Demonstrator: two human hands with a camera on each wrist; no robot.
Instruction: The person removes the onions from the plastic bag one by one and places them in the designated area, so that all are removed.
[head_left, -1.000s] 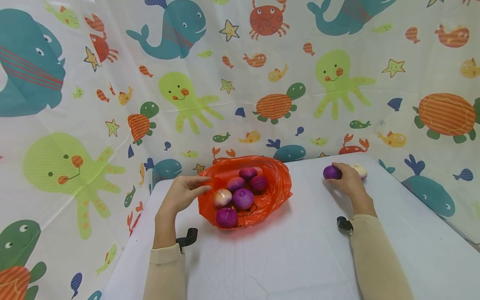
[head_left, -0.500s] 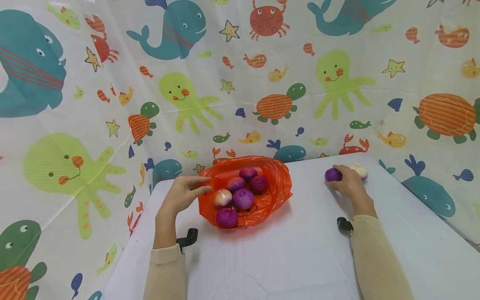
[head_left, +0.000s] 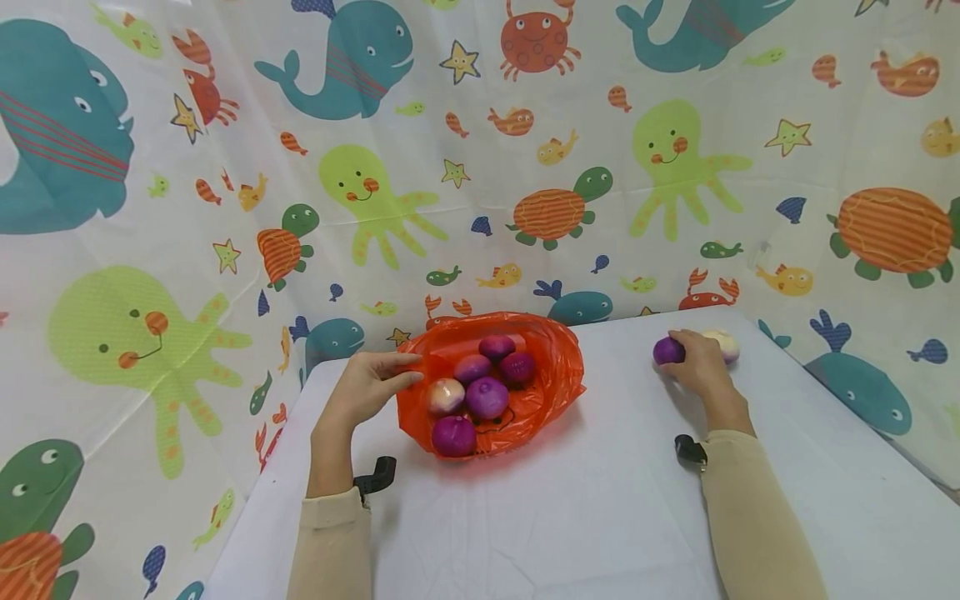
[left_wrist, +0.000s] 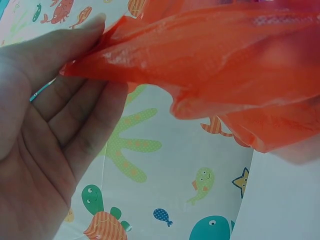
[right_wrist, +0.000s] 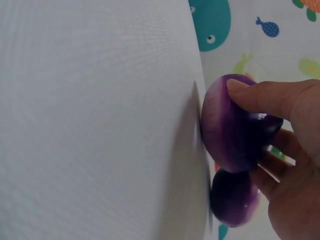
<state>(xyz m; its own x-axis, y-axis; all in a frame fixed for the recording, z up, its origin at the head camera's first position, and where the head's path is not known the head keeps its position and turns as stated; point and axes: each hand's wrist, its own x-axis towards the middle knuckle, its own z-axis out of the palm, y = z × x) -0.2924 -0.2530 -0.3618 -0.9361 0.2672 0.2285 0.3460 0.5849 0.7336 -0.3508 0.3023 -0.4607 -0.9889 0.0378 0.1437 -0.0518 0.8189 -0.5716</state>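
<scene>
Near the far edge of the table (head_left: 585, 508), a purple onion (head_left: 666, 351) is gripped by the right hand (head_left: 701, 364); well apart, the red bag (head_left: 560, 367), long axis crosswise, is pinched by the left hand (head_left: 369, 388).

Wide open lane on white table (head_left: 600, 517) btwn red bag (head_left: 558, 387) & R hand (head_left: 699, 364), running fwd btwn forearms too. Bag's L rim obstructed: L hand (head_left: 367, 387) pinches it. Bag mouth reachable over near/R rim; 6 veg (head_left: 487, 397) crowd L/mid, some room inside R. Pale veg (head_left: 722, 344) blocks just R of R hand; patterned curtain (head_left: 480, 267) bars back.
</scene>
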